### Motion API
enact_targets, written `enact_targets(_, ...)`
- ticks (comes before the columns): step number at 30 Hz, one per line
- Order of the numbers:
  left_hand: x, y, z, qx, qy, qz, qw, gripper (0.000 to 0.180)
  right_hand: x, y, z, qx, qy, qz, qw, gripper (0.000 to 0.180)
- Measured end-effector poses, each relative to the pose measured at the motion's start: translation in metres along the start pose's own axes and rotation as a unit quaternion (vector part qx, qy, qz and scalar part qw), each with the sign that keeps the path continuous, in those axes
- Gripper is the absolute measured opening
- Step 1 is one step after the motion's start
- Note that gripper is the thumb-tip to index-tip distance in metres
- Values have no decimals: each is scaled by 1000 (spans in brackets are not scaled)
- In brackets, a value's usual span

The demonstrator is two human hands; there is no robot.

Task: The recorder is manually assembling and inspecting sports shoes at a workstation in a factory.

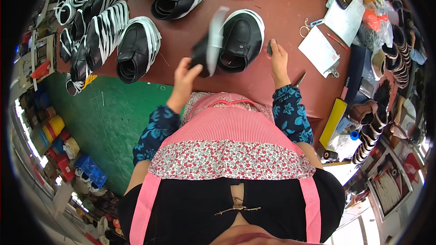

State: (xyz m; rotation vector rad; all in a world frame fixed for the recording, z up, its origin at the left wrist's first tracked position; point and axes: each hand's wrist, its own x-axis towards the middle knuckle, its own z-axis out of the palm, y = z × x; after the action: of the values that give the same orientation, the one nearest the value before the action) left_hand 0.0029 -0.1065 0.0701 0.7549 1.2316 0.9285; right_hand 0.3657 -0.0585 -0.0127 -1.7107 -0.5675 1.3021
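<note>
My left hand [185,73] grips a black shoe upper with a white toothed edge [210,44]; it is blurred with motion and lifted above the brown table [281,13]. Just right of it a similar black shoe upper on a white sole strip [240,41] lies on the table. My right hand [278,59] rests on the table to the right of that shoe, fingers closed around a small dark object [270,48] whose kind I cannot tell. Both forearms wear blue flowered sleeves.
Several more black-and-white shoe uppers [136,50] lie in rows across the table's left and far side. Papers [319,50], pens and scissors [299,80] lie at the right. Finished dark shoes [370,129] stack at the far right. Green floor [104,113] lies to the left.
</note>
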Motion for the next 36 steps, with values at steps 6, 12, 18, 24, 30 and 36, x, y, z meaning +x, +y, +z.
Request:
enact_targets(6, -25, -1, -29, -186, 98, -146, 967, 47, 15, 28, -8, -39, -46, 20, 998, 40)
enact_targets(12, -43, -12, 26, -11, 60, -130, 990, 29, 7, 34, -13, 23, -70, 35, 997, 41)
enact_targets(18, -35, -23, 53, 124, -46, -68, 989, 35, -7, 30, -15, 2, -85, 47, 995, 39)
enact_targets(24, -1, -66, 57, 425, -121, 61, 895, 49, -34, 20, 14, -184, -23, -91, 979, 47)
enact_targets(30, 7, -7, 53, 408, -64, 96, 906, 54, -55, -17, 36, -53, -36, -152, 986, 44)
enact_targets(36, 55, 104, -10, 551, -12, 351, 757, 44, -150, -305, -27, 360, -572, -232, 699, 14)
